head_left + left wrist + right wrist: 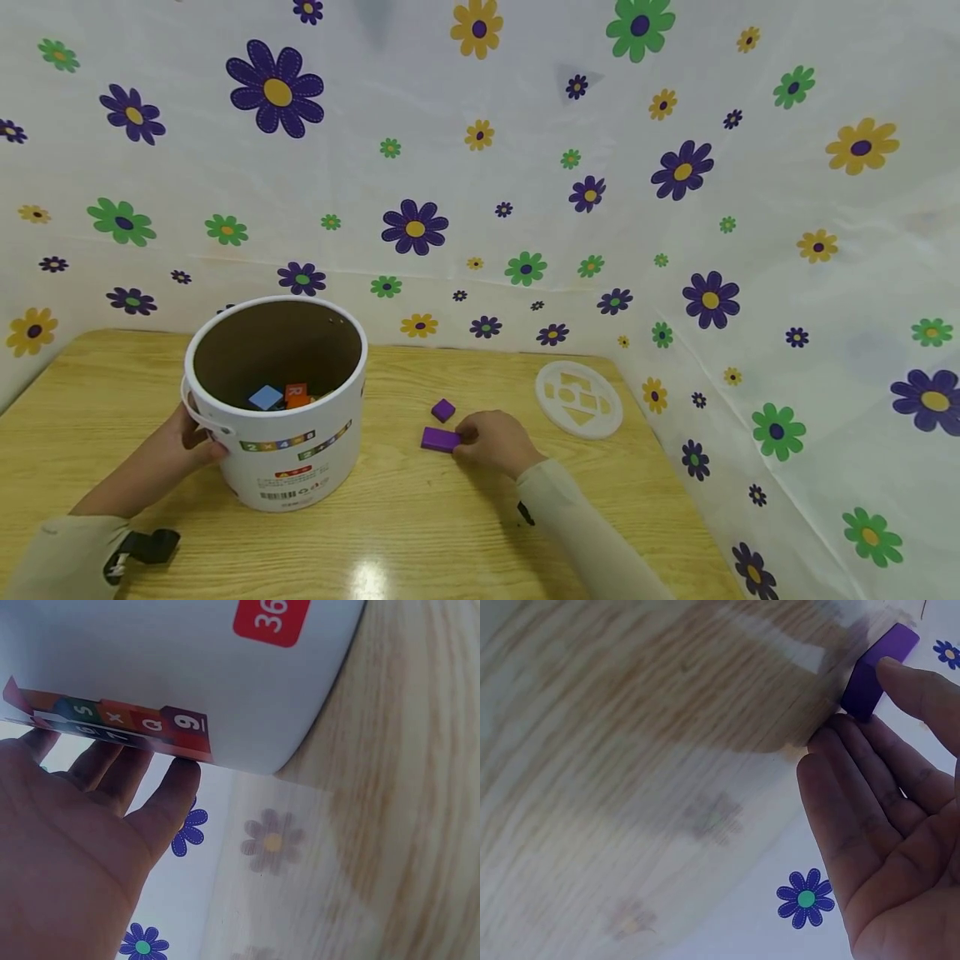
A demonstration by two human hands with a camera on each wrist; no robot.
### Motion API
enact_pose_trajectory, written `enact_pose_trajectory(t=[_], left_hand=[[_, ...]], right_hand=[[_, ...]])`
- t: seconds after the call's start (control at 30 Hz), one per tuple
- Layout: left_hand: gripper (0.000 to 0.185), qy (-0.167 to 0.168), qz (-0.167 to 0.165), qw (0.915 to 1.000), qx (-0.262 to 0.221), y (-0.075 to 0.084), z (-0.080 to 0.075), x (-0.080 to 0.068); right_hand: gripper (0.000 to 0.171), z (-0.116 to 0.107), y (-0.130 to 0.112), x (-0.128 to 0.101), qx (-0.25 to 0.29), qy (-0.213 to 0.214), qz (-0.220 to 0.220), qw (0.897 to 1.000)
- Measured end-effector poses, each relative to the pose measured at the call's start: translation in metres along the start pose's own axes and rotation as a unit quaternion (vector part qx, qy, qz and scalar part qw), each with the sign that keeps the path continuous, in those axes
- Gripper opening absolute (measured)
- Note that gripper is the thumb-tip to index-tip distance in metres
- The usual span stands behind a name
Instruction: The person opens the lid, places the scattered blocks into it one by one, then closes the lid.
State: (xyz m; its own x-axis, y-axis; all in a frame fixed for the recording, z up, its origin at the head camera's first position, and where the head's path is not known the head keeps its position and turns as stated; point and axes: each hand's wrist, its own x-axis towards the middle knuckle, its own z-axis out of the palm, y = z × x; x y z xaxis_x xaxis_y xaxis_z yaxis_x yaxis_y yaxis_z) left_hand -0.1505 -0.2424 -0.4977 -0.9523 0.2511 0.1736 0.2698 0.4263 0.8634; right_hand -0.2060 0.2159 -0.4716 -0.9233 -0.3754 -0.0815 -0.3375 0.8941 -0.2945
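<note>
A white bucket stands on the table at the left, with coloured blocks inside, among them a light blue block and an orange block with a letter R. My left hand rests against the bucket's left side, below its white handle; in the left wrist view its spread fingers touch the printed wall. My right hand pinches the right end of a purple rectangular block between thumb and fingers, at the table. Just behind that block lies a smaller purple block, untouched.
A white round plate with cut-out shapes lies on the table at the back right. The wooden table meets a flower-printed white cloth at the back and the right side.
</note>
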Motion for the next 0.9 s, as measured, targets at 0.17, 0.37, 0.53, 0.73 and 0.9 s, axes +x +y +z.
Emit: enact_pose_trajectory(t=[0.17,0.37,0.53,0.73,0.9], left_hand=[[0.09,-0.016,-0.016,0.9997,0.002,0.004,-0.001,0.0],[0.09,-0.025,-0.015,0.9995,-0.013,0.004,-0.001,0.001],[0.089,-0.027,-0.02,0.9991,-0.024,0.004,-0.002,0.002],[0.088,-0.028,-0.018,0.9992,-0.021,0.002,-0.002,0.002],[0.088,-0.029,-0.02,0.9992,-0.02,0.002,-0.003,0.002]], right_hand=[[0.028,0.003,0.004,0.0,0.002,0.004,-0.007,1.0],[0.026,0.006,0.008,0.0,0.028,0.014,-0.003,1.0],[0.025,0.006,0.01,-0.001,0.047,0.025,0.0,0.999],[0.025,0.007,0.012,-0.002,0.064,0.026,0.006,0.998],[0.026,0.007,0.012,-0.003,0.077,0.025,0.01,0.997]])
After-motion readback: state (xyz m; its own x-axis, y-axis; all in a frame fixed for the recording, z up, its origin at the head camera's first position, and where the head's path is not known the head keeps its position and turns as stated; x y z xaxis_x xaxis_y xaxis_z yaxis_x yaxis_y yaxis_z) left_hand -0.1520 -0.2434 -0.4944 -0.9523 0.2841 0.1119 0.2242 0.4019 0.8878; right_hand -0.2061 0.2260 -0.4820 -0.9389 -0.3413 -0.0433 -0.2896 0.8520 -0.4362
